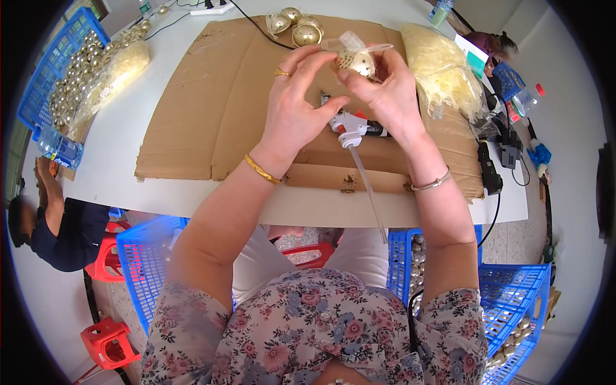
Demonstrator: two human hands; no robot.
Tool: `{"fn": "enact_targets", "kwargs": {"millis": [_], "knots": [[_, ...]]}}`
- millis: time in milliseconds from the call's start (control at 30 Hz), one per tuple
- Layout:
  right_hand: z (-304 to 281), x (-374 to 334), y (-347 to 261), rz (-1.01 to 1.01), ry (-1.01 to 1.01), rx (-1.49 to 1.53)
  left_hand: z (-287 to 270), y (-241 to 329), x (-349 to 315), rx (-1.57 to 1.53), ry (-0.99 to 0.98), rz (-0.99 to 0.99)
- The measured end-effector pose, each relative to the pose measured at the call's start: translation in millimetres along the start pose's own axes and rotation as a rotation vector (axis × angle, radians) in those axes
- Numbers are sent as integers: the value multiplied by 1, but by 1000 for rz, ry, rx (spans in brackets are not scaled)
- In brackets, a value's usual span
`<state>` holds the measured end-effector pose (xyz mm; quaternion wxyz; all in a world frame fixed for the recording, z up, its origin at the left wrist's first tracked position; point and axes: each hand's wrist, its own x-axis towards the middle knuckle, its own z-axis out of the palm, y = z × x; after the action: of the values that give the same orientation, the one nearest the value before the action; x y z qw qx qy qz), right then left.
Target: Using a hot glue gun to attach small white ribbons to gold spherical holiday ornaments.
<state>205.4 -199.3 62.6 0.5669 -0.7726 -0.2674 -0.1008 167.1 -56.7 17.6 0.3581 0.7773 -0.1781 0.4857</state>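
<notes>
My right hand (391, 90) is closed on a small pale gold bauble (357, 62), its thumb at the near side. Clear plastic pieces (353, 43) stick up from the top of the bauble. At its left side, the curved fingertips of my left hand (298, 96) come up close; whether they touch it I cannot tell. The left thumb stands well apart from those fingers. Just below both hands lies a white glue gun (350, 131) with a red trigger, on a cardboard sheet (212, 109). A long clear glue stick (369, 192) trails from it over the table edge.
Several finished-looking gold baubles (308, 32) sit at the cardboard's far edge. A bag of clear plastic pieces (443, 67) lies right; a blue basket (38, 90) and many baubles (80, 77) are left. Black adapters (510, 151) hang at the right edge. A co-worker (58, 224) sits left.
</notes>
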Motion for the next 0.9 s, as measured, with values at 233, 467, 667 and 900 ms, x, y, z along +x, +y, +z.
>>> {"fn": "enact_targets", "kwargs": {"millis": [233, 467, 667, 900], "knots": [[-91, 4, -31, -183, 260, 18, -3, -16, -7, -492, -64, -509], [-232, -84, -16, -371, 771, 123, 9, -34, -12, -739, 15, -785], [-289, -251, 93, 101, 1290, 360, 2, -72, -18, -733, 54, -889], [-225, -433, 230, 930, 1481, 493, -4, -79, -16, -675, -44, -962]]}}
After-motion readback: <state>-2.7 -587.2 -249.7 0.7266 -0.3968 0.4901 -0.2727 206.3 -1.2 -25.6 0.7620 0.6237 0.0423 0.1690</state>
